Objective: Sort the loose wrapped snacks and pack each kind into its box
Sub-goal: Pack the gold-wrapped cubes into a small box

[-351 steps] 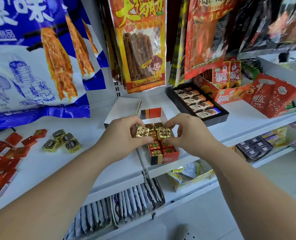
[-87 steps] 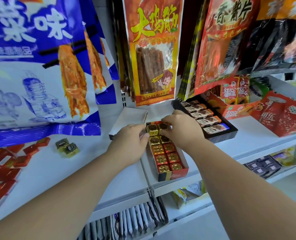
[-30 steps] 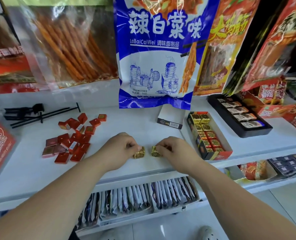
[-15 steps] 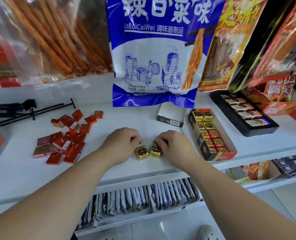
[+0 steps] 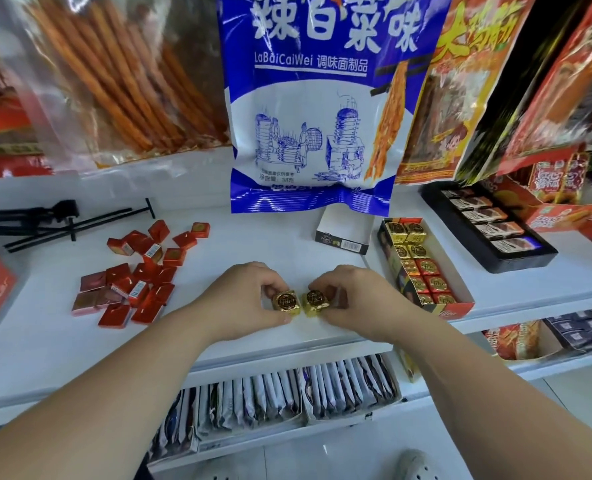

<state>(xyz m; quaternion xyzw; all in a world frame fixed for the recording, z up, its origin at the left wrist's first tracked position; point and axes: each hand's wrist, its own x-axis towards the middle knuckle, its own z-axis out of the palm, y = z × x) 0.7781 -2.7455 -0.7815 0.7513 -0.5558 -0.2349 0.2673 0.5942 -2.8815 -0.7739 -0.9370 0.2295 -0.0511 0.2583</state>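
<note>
Two gold-wrapped cube snacks sit side by side near the shelf's front edge. My left hand (image 5: 242, 296) pinches the left gold cube (image 5: 286, 301); my right hand (image 5: 353, 297) pinches the right gold cube (image 5: 316, 301). To the right lies the long red open box (image 5: 459, 308), holding rows of gold cubes at its far end and red-topped ones nearer me. A pile of several loose red wrapped squares (image 5: 138, 278) lies at the left. A small white box (image 5: 345, 230) lies open behind my hands.
Large snack bags hang over the shelf's back, a blue-and-white one (image 5: 319, 109) in the middle. A black tray of wrapped bars (image 5: 488, 226) stands at the right, a black folded tripod (image 5: 55, 216) at the back left. Sachets fill boxes on the lower shelf.
Since 2.9 s ago my hands left the red box for the two gold cubes on the shelf. Over the last second they turned the cubes label-up and drew them together.
</note>
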